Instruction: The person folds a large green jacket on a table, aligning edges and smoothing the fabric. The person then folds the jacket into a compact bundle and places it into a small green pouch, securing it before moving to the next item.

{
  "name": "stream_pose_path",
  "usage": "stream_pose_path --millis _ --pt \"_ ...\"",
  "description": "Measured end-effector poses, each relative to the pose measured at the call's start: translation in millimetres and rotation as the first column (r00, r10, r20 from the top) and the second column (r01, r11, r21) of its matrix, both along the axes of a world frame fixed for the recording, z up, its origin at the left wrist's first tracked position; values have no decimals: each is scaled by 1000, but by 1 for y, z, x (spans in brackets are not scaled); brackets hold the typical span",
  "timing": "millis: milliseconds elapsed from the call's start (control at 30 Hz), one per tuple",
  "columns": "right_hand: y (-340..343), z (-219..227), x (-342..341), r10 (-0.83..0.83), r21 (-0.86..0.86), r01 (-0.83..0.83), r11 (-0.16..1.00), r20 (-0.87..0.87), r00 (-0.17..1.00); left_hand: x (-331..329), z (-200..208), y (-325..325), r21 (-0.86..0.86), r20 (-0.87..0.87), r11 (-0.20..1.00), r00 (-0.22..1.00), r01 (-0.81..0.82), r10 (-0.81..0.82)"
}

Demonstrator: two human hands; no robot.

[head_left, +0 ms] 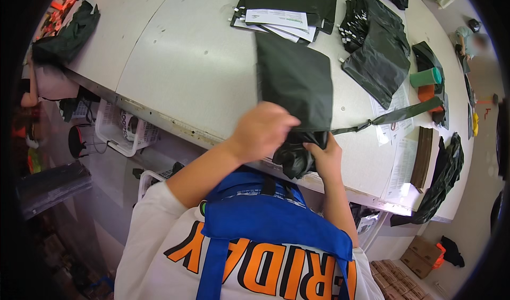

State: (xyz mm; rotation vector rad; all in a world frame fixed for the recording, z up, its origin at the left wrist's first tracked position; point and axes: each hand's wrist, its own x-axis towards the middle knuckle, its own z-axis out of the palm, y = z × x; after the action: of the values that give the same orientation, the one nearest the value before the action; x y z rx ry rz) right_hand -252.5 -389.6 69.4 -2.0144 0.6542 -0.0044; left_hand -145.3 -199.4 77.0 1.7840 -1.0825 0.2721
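1. The right hand (328, 155) grips a bunched dark cloth (294, 164), its thumb pressed on the near side and its other fingers mostly hidden.
2. The left hand (264, 131) is slightly blurred, fingers curled over the lower left part of a flat dark green pouch (295, 79); whether they pinch anything, I cannot tell.
3. The pouch lies on the white table (186, 71), its lower end meeting the bunched cloth between the two hands, at the table's near edge.
4. A knotted dark green strap (406, 113) runs from beside the right hand toward the right side of the table.
5. Just beyond the pouch sits a stack of dark green pouches (313, 2), with white printed cards (279, 18) on it.
6. To the right lies a pile of dark green pieces (380, 61); past it, a green cylinder (425, 77) rests on its side.
7. Brown flat strips (422, 159) and a crumpled dark green bundle (438, 186) lie near the table's right end.
8. The person wears a blue apron (276, 220); a white basket (109, 124) stands below the table edge at left.
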Motion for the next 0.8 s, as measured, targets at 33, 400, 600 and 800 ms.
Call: stream_pose_path --millis 33,400,600,800 --pt "-2 1 -1 -47 73 46 996 9 999 -1 -8 24 -47 -33 993 993 -112 111" --pt "8 -3 18 -177 114 172 979 36 984 -39 -57 -11 67 -602 983 779 -172 177" --pt "0 12 26 -325 492 239 837 95 941 -67 -73 -2 -114 -777 991 615 67 -131" --pt "5 -28 46 -125 -75 118 990 -92 988 -15 -105 44 -575 -730 810 -374 -116 -572"
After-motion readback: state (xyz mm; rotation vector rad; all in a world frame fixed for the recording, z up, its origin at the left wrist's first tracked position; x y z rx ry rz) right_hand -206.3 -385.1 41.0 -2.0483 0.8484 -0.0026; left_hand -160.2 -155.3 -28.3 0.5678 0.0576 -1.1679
